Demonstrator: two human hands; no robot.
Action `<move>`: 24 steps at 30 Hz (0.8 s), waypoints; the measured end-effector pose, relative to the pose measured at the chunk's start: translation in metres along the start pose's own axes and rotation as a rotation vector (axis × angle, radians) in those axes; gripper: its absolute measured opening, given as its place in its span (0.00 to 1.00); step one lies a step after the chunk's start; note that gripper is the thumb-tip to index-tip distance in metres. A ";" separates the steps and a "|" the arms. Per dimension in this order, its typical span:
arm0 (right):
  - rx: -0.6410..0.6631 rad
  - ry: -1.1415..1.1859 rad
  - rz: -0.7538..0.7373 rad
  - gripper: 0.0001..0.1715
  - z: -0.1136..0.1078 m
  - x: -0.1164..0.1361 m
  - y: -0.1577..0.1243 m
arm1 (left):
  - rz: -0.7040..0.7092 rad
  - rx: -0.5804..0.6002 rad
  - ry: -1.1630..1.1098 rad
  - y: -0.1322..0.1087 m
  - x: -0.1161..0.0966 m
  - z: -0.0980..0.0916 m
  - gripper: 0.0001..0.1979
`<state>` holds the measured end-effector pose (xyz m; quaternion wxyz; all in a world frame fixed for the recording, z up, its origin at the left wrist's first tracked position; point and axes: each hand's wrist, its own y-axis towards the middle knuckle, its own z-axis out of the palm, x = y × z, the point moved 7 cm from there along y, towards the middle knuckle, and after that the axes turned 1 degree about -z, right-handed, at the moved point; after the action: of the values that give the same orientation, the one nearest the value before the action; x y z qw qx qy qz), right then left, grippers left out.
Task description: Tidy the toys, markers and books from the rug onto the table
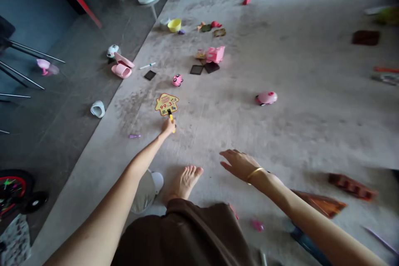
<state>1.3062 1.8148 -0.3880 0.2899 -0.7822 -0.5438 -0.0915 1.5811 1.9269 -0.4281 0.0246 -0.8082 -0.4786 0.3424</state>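
A yellow house-shaped card (167, 104) lies on the floor mat (218, 124), printed with two 9s and one 3; its smaller red lettering is too small to read. The left hand (168, 126) grasps one yellow-and-black tool (171, 118), its black end overlapping the card's six o'clock edge. From the card, one pink toy car (177, 80) sits at one o'clock, one dark square (150, 75) at eleven, two pink slippers (122, 66) at ten, one white shoe (97, 109) at nine and one pink rounded toy (266, 98) at three. At four, the right hand (240, 163) is released, fingers extended, above the mat; one gold bracelet (254, 173) circles its wrist.
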 end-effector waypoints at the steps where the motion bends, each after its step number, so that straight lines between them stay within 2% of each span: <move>1: -0.013 0.162 0.053 0.19 0.000 0.008 0.023 | 0.026 0.045 0.003 -0.003 -0.004 0.009 0.16; 3: -0.028 0.570 0.202 0.22 0.012 0.024 0.063 | 0.098 0.140 0.018 -0.021 -0.016 0.029 0.14; 6: -0.070 1.148 0.409 0.25 0.052 0.047 0.100 | 0.217 0.256 0.022 -0.059 -0.033 0.051 0.14; 8: -0.156 1.383 0.503 0.26 0.077 0.053 0.108 | 0.281 0.329 0.040 -0.075 -0.034 0.046 0.11; 10: -0.221 1.495 0.602 0.25 0.099 0.048 0.106 | 0.299 0.335 0.123 -0.076 -0.016 0.018 0.10; 12: -0.249 1.471 0.649 0.24 0.108 0.038 0.099 | 0.195 0.194 0.267 -0.061 0.028 -0.032 0.10; 14: -0.283 1.368 0.645 0.24 0.105 0.022 0.089 | 0.074 0.088 0.354 -0.045 0.088 -0.080 0.16; 15: -0.303 1.313 0.638 0.24 0.100 0.014 0.082 | -0.030 -0.015 0.496 -0.038 0.122 -0.103 0.17; 16: -0.326 1.270 0.641 0.23 0.095 0.004 0.073 | -0.106 -0.042 0.617 -0.032 0.153 -0.117 0.16; 17: -0.344 1.244 0.658 0.23 0.090 -0.005 0.062 | -0.117 -0.027 0.685 -0.025 0.178 -0.122 0.16; 18: -0.359 1.232 0.686 0.22 0.085 -0.013 0.049 | -0.082 0.005 0.712 -0.019 0.194 -0.119 0.15; 19: -0.369 1.228 0.709 0.23 0.081 -0.020 0.035 | -0.039 0.028 0.680 -0.015 0.201 -0.113 0.14; 20: -0.373 1.241 0.727 0.23 0.077 -0.025 0.020 | -0.006 0.039 0.617 -0.011 0.200 -0.103 0.14; 21: -0.369 1.273 0.736 0.24 0.074 -0.027 0.006 | 0.039 0.059 0.562 -0.011 0.188 -0.088 0.14; 22: -0.359 1.316 0.731 0.25 0.072 -0.025 -0.008 | 0.094 0.089 0.504 -0.014 0.165 -0.067 0.13; 24: -0.332 1.421 0.692 0.28 0.071 -0.014 -0.030 | 0.265 0.203 0.415 -0.037 0.092 -0.012 0.12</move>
<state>1.2610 1.8508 -0.4417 0.4584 -0.6940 0.0640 -0.5514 1.5886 2.0233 -0.4539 0.1579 -0.9100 -0.3167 0.2159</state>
